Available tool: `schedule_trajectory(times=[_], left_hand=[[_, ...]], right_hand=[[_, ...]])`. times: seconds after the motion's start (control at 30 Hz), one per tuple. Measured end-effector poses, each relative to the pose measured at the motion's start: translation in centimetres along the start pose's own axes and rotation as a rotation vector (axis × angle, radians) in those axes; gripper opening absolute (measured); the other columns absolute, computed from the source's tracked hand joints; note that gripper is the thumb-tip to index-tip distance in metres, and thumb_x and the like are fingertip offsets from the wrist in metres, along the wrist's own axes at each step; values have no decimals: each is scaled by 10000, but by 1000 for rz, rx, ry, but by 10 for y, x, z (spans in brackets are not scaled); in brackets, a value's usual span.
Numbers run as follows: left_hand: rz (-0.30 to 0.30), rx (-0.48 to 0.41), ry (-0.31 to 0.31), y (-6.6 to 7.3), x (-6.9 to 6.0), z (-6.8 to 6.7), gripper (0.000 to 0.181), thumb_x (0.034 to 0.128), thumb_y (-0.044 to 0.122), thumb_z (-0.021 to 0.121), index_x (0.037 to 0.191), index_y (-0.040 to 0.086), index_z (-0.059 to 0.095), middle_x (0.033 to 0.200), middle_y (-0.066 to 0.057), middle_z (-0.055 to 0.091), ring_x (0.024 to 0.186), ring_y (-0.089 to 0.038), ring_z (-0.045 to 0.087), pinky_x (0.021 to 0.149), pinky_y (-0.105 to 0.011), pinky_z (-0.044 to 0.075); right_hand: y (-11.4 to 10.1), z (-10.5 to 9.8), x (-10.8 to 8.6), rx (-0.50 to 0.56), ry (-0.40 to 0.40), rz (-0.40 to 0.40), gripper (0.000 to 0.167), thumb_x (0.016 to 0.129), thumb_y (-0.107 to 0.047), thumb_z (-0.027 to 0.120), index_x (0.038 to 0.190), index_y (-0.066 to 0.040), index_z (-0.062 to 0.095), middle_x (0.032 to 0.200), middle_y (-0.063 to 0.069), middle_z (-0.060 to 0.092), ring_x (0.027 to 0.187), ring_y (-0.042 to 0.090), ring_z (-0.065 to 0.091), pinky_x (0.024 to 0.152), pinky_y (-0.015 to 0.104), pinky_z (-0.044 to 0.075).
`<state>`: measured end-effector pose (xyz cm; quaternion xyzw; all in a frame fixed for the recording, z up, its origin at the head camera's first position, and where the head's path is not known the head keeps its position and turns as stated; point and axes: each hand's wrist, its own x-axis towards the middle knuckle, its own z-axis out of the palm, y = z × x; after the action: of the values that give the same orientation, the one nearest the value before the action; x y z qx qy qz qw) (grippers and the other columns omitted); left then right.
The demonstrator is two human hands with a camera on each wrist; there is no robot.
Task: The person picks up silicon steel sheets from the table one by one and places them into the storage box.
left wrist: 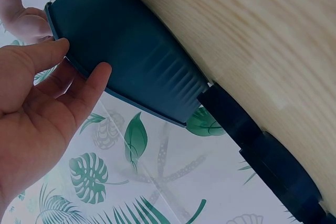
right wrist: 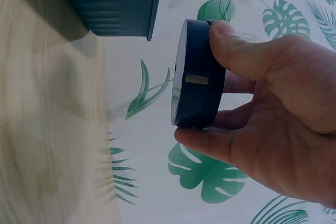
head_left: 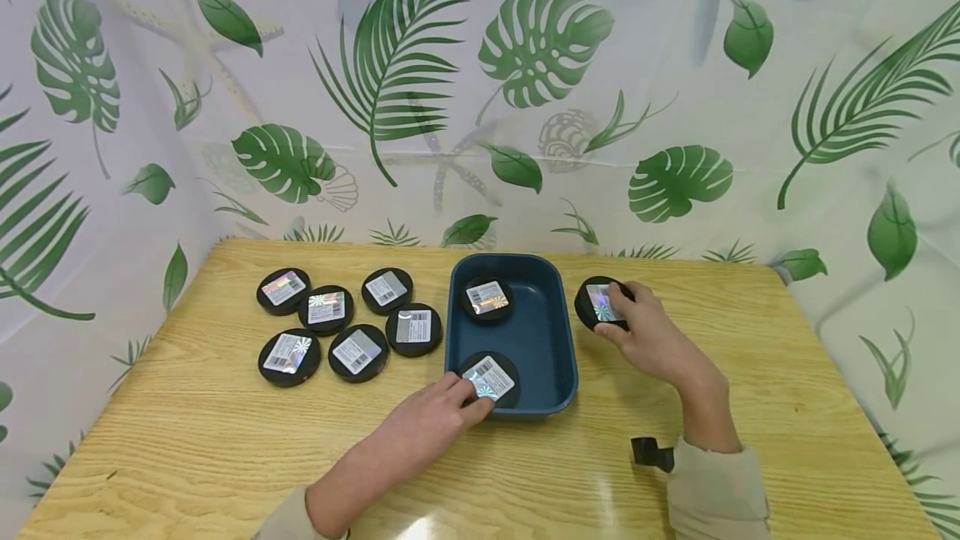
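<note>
My left hand (head_left: 431, 423) grips the near left corner of a dark blue bin (head_left: 567, 340), thumb and fingers at its rim; in the left wrist view the fingertips (left wrist: 105, 70) lie against the outer wall. Inside that corner a black disc (head_left: 491, 377) with a silver label rests beside the fingers, and another disc (head_left: 487, 300) lies at the bin's far left. Right of the bin, my right hand (head_left: 652, 336) pinches a black disc (right wrist: 199, 74) by its edge between thumb and fingers, held off the table.
Several labelled black discs (head_left: 326, 309) lie on the wooden table (head_left: 225, 440) left of the bin, one of them (head_left: 414, 329) close to its wall. A small black object (head_left: 651, 452) is near the right sleeve. A leaf-patterned cloth (head_left: 450, 107) stands behind the table.
</note>
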<state>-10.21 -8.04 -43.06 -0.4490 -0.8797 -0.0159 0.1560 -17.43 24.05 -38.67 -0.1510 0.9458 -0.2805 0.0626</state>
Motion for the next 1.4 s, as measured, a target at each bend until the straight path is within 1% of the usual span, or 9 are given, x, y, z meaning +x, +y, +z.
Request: schedule_trajectory(times=[0.13,0.37,0.63,0.83,0.97,1.1,1.33,1.4], left_hand=[[-1,3,-1,0,0,0,275,889,64,690,1139,176,705,950,-11,602,826,-158,525,730,-215,505],[-6,2,-17,0,0,-1,281,895,67,686,1152,179,702,962,-13,607,838,-159,530,739,-218,509],[-5,-7,-16,-1,0,-1,280,899,63,683,1155,176,697,964,-14,606,836,-160,527,740,-221,507],[-8,-19,-30,-1,0,-1,280,909,70,677,1166,179,697,982,-15,608,850,-159,530,751,-225,513],[-13,-30,-44,-1,0,0,279,917,75,674,1173,184,697,993,-14,609,857,-155,530,756,-224,514],[-14,-29,-44,-1,0,0,278,916,72,673,1170,183,695,989,-13,608,854,-155,530,756,-224,513],[-13,-16,-45,-1,0,0,277,915,77,676,1169,188,695,989,-11,611,857,-155,534,756,-224,516],[-11,-14,-47,-1,0,0,279,915,77,677,1170,188,694,989,-11,610,857,-155,534,756,-224,516]], right_hand=[[-7,0,-1,-7,-3,-8,666,1016,-156,561,1494,158,222,1487,438,176,1355,588,236,1053,678,302],[-15,3,0,-20,0,-40,656,1011,-152,567,1488,160,241,1480,430,196,1353,574,253,1057,666,312],[-23,7,1,-40,-4,-42,655,1003,-150,579,1496,140,258,1488,420,201,1366,569,240,1071,663,300],[-28,13,3,-49,5,-56,652,993,-148,594,1496,127,283,1480,412,219,1340,557,282,1056,652,330],[-29,16,3,-56,19,-84,653,985,-143,605,1495,120,293,1479,400,231,1332,543,299,1052,642,342],[-30,19,3,-60,32,-121,660,969,-127,624,1489,125,304,1470,394,249,1322,533,320,1047,629,355],[-36,23,5,-50,21,-115,677,973,-140,624,1505,106,285,1491,373,235,1335,514,310,1057,617,355],[-38,24,5,-52,25,-130,669,973,-134,622,1500,112,291,1488,377,236,1340,522,303,1063,622,343]])
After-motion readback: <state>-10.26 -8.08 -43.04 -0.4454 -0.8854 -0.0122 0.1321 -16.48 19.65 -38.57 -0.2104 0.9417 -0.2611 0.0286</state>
